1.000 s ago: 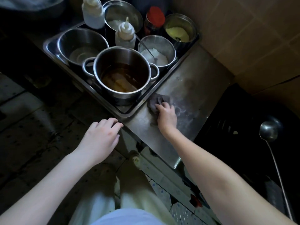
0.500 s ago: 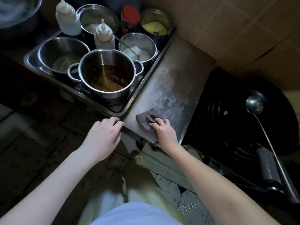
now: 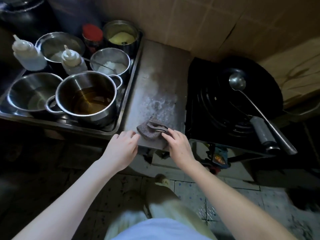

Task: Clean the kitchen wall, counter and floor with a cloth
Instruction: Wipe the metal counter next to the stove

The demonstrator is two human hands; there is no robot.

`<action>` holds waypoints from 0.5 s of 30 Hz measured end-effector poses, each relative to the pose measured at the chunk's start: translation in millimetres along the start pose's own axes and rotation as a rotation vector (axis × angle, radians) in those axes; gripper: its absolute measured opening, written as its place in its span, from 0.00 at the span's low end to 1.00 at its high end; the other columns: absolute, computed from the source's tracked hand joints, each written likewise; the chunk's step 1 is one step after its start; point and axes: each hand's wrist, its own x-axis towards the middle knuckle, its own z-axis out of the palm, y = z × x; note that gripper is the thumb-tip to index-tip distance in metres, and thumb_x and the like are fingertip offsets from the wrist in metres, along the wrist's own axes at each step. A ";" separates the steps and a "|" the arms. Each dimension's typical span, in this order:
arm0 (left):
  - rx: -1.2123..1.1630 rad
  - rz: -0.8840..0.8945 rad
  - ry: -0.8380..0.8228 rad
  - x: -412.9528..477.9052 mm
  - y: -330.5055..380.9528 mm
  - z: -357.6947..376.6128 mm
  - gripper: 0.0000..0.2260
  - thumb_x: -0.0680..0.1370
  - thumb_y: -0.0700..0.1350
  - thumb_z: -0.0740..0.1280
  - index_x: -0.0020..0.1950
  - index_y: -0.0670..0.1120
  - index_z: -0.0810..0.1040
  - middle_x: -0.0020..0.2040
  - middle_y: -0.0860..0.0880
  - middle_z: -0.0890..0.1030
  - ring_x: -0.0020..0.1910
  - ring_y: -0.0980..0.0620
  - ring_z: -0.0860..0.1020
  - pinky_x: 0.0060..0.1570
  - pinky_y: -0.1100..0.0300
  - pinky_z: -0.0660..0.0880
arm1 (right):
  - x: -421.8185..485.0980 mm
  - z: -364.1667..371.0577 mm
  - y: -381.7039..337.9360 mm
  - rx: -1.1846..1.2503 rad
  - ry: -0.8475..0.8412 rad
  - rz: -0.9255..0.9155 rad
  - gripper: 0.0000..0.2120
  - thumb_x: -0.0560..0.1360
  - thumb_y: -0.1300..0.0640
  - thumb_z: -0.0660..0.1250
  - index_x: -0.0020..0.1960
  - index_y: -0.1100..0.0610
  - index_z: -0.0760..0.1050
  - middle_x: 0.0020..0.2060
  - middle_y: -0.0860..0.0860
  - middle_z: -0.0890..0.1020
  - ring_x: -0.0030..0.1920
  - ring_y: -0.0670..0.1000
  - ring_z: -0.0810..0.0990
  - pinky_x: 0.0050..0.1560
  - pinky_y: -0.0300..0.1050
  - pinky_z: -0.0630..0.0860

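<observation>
A crumpled grey-brown cloth lies at the front edge of the steel counter, whose middle is smeared with pale residue. My right hand presses on the cloth's right side with spread fingers. My left hand rests at the counter's front edge just left of the cloth, fingers loosely bent and holding nothing. The brown tiled wall rises behind the counter. Worn floor tiles show below, between my arms.
Left of the counter a steel tray holds a pot of brown liquid, several steel bowls, two squeeze bottles and a red-lidded jar. To the right sits a black stove with a wok and a ladle.
My right hand has dragged the cloth from beside the tray toward me to the counter's front edge. My left hand has come up to that edge beside it.
</observation>
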 end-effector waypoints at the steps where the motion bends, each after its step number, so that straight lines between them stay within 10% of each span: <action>1: 0.013 0.024 -0.002 4.5 2.4 -0.3 0.14 0.79 0.46 0.58 0.63 0.47 0.71 0.61 0.48 0.74 0.58 0.45 0.74 0.52 0.53 0.71 | -5.4 -2.9 2.1 -0.006 0.014 0.022 0.26 0.70 0.72 0.65 0.66 0.59 0.72 0.66 0.60 0.73 0.66 0.61 0.70 0.68 0.55 0.66; 15: 0.164 0.367 -0.075 56.1 80.5 7.0 0.15 0.80 0.48 0.56 0.66 0.48 0.67 0.61 0.48 0.71 0.58 0.45 0.72 0.53 0.54 0.69 | -90.5 -19.3 63.8 -0.009 0.104 0.394 0.24 0.76 0.63 0.62 0.71 0.50 0.67 0.69 0.50 0.71 0.70 0.52 0.65 0.71 0.50 0.58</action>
